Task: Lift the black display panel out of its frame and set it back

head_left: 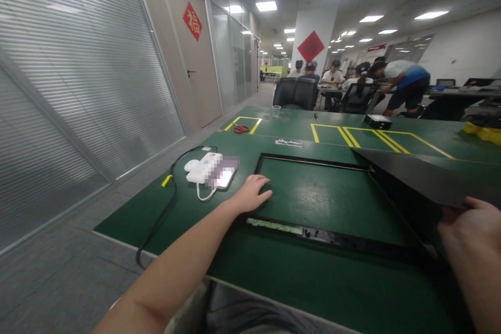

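Observation:
A black rectangular frame point(336, 237) lies flat on the green table, and the tabletop shows through its middle. Along its near bar runs a pale green strip point(274, 226). My left hand point(252, 193) rests over the frame's left side with its fingers stretched out and apart. At the right, my right hand point(473, 229) grips the near edge of a thin dark panel point(422, 180). The panel is tilted up above the frame's right side. Part of my right hand's fingers is hidden by the panel, and the frame's near right corner is in deep shadow.
Left of the frame lie a white device point(204, 168) with a phone point(226, 177) and a black cable point(168, 203). Farther back are red scissors point(241, 129), a clear cup point(276, 111), a black box point(378, 121) and yellow tape outlines. People sit and bend over desks behind.

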A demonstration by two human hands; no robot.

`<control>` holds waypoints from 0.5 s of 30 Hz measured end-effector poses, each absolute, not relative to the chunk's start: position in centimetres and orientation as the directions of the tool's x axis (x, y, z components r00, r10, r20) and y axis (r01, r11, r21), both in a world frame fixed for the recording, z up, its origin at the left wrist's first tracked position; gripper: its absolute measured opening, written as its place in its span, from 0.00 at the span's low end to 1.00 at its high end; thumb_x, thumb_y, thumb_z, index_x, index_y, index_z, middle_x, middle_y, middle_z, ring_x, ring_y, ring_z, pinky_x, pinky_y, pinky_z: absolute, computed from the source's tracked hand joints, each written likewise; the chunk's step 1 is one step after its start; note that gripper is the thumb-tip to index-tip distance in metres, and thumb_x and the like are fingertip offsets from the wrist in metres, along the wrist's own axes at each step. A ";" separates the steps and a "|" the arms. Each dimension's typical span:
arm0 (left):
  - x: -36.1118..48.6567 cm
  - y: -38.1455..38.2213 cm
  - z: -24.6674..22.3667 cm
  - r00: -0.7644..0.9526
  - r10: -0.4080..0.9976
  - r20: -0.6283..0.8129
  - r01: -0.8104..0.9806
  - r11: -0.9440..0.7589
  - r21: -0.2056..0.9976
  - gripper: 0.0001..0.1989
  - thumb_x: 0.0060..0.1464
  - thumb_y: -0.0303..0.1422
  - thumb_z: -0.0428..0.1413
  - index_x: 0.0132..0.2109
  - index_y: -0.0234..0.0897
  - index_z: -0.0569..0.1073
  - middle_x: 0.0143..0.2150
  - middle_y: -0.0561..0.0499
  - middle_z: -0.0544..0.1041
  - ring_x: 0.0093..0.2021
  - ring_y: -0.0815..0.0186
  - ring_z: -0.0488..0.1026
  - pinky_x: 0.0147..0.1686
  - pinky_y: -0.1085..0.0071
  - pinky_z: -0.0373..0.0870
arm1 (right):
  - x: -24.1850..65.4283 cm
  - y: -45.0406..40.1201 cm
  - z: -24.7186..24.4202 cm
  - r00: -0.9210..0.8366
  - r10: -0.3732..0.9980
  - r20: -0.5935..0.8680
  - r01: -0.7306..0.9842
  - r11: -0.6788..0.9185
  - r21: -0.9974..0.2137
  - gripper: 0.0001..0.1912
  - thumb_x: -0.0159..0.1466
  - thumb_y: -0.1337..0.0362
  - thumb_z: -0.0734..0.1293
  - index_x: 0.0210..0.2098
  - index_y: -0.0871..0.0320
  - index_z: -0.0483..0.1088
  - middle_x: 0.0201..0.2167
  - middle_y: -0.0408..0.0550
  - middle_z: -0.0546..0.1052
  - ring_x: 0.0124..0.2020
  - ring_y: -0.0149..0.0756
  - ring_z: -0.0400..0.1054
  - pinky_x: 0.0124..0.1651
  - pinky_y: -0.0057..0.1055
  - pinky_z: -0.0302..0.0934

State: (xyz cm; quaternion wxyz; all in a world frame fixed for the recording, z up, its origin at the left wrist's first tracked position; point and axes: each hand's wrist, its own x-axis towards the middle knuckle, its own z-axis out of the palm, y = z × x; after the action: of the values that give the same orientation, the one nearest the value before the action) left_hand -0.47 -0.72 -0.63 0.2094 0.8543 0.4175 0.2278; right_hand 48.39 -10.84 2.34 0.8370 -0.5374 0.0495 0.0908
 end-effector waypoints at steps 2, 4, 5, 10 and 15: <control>-0.5 -0.7 -0.7 0.550 0.808 0.210 0.618 -0.563 0.549 0.23 0.62 0.41 0.55 0.60 0.36 0.76 0.64 0.36 0.74 0.67 0.47 0.66 0.68 0.48 0.62 | 47.0 -10.8 2.8 0.981 0.088 -0.173 -0.195 0.454 -0.870 0.28 0.39 0.81 0.62 0.35 0.50 0.54 0.48 0.39 0.71 0.37 0.29 0.75 0.27 0.23 0.70; -0.5 -0.6 -0.7 0.552 0.809 0.204 0.622 -0.562 0.545 0.24 0.62 0.42 0.55 0.60 0.35 0.76 0.64 0.35 0.74 0.67 0.47 0.66 0.69 0.48 0.61 | 46.0 -10.9 3.2 0.982 0.088 -0.164 -0.186 0.472 -0.862 0.28 0.39 0.82 0.61 0.35 0.50 0.54 0.48 0.38 0.71 0.39 0.29 0.76 0.29 0.23 0.71; -0.5 -0.6 -0.7 0.551 0.810 0.202 0.625 -0.561 0.542 0.24 0.62 0.42 0.54 0.60 0.34 0.76 0.64 0.35 0.74 0.67 0.46 0.66 0.69 0.48 0.60 | 45.7 -11.0 3.5 0.982 0.089 -0.165 -0.187 0.478 -0.858 0.28 0.39 0.82 0.60 0.35 0.50 0.54 0.48 0.38 0.71 0.39 0.29 0.76 0.29 0.23 0.72; -0.5 -0.4 -0.9 0.546 0.808 0.224 0.617 -0.568 0.544 0.23 0.62 0.42 0.55 0.58 0.35 0.77 0.63 0.34 0.75 0.67 0.46 0.67 0.68 0.47 0.61 | 45.4 -11.5 4.2 0.987 0.075 -0.142 -0.160 0.494 -0.855 0.27 0.40 0.82 0.60 0.35 0.51 0.54 0.41 0.38 0.70 0.37 0.28 0.74 0.29 0.22 0.72; -0.5 -0.2 -1.0 0.552 0.802 0.230 0.618 -0.578 0.532 0.23 0.61 0.42 0.55 0.58 0.36 0.77 0.62 0.35 0.76 0.66 0.47 0.68 0.68 0.47 0.62 | 45.6 -11.6 4.1 0.994 0.078 -0.079 -0.108 0.513 -0.852 0.26 0.41 0.81 0.61 0.35 0.50 0.55 0.37 0.37 0.68 0.37 0.29 0.74 0.30 0.24 0.71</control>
State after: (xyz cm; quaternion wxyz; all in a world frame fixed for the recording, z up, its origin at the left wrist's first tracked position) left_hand -0.50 -0.24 -1.02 0.1991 0.8581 0.4137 0.2300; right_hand 45.64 -11.63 4.08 0.8696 -0.4907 0.0155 0.0534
